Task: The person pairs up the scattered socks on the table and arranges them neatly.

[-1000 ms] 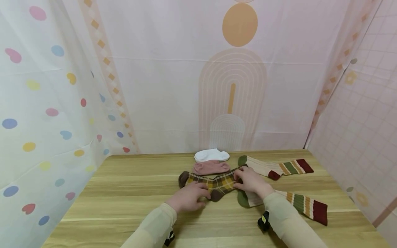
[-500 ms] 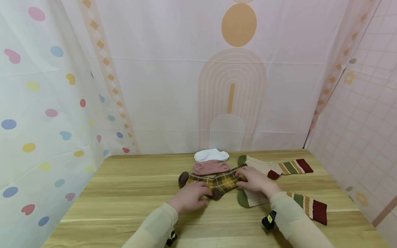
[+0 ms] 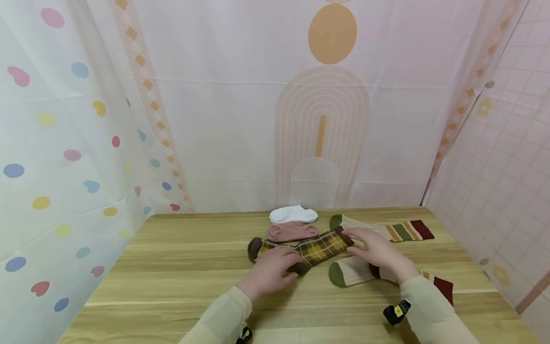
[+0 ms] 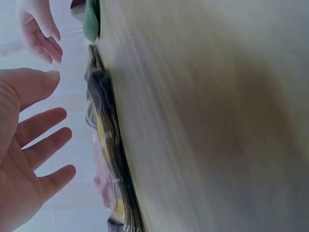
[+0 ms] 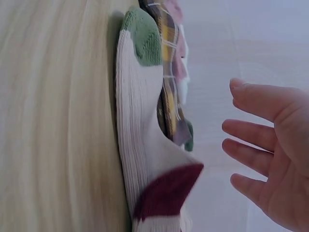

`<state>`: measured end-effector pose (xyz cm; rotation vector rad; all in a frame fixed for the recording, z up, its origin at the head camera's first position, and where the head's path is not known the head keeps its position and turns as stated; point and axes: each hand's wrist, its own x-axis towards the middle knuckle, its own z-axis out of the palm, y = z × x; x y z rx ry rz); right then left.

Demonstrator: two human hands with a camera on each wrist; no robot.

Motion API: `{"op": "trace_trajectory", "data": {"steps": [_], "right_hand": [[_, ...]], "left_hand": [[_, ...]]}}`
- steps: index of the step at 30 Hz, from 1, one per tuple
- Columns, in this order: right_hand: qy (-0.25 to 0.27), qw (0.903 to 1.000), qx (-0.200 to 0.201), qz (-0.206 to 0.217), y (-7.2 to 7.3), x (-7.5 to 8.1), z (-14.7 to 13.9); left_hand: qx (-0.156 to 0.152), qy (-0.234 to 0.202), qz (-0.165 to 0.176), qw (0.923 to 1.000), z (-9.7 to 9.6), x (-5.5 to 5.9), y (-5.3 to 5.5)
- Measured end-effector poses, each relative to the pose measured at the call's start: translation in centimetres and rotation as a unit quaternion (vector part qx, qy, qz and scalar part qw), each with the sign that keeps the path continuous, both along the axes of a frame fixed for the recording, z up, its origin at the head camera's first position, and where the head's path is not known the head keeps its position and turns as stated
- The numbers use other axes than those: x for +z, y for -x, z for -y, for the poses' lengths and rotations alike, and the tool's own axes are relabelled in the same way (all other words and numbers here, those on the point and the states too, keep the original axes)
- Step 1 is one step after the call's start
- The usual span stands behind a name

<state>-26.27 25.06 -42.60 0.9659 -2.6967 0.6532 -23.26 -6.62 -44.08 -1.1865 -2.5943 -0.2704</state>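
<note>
Brown-and-yellow plaid socks [image 3: 324,247] lie flat at the table's middle, with their brown toe [image 3: 254,248] at the left. My left hand [image 3: 271,271] hovers over their near side; in the left wrist view its fingers [image 4: 50,140] are spread and apart from the fabric. To the right, my right hand [image 3: 382,252] is raised with loosely extended fingers, holding nothing, near the plaid cuff. Beneath it lies a cream sock [image 5: 137,106] with green toe and dark red heel, partly hidden by the hand in the head view.
Behind the plaid socks lie a pink ankle sock [image 3: 292,231] and a white ankle sock [image 3: 293,215]. A second cream sock [image 3: 361,227] with a striped cuff lies at the back right. A patterned curtain [image 3: 223,143] hangs along the wooden table's [image 3: 180,267] far edge.
My right hand has come off the plaid cuff and moved right, over the near cream sock. My left hand has shifted slightly right. The plaid socks stay in nearly the same place.
</note>
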Motion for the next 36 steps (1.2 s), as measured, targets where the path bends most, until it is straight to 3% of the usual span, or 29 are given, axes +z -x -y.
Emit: {"op": "trace_trajectory", "data": {"steps": [5, 10, 13, 17, 20, 24, 29, 32, 36], "right_hand": [[0.022, 0.9997, -0.006, 0.0, -0.9, 0.1, -1.4], [0.03, 0.9994, -0.018, 0.003, -1.9, 0.4, -2.7], [0.038, 0.9991, -0.019, 0.006, -2.4, 0.6, -3.4], [0.05, 0.9983, -0.028, 0.007, -3.0, 0.6, -4.6], [0.057, 0.9977, -0.036, 0.004, -3.5, 0.5, -5.5], [0.064, 0.9966, -0.05, 0.012, -4.1, 0.6, -6.6], [0.071, 0.9943, -0.072, 0.034, -5.0, 0.7, -7.8], [0.077, 0.9932, -0.081, 0.034, -5.4, 0.6, -8.5], [0.082, 0.9918, -0.094, 0.028, -5.9, 0.4, -9.2]], "left_hand": [[0.009, -0.037, -0.001, 0.9993, -0.9, -0.1, -0.6], [0.027, -0.093, 0.054, 0.9938, -1.9, 0.0, -1.2], [0.039, -0.133, 0.102, 0.9851, -2.4, 0.1, -1.3], [0.038, -0.188, 0.17, 0.9666, -3.1, 0.4, -1.5], [0.039, -0.236, 0.233, 0.9426, -3.6, 0.5, -1.5], [0.049, -0.296, 0.313, 0.9011, -4.2, 0.5, -1.7], [0.065, -0.343, 0.37, 0.8611, -4.8, 0.2, -1.6], [0.079, -0.377, 0.412, 0.8259, -5.1, 0.0, -1.5], [0.095, -0.428, 0.467, 0.7679, -5.8, -0.4, -1.5]]}}
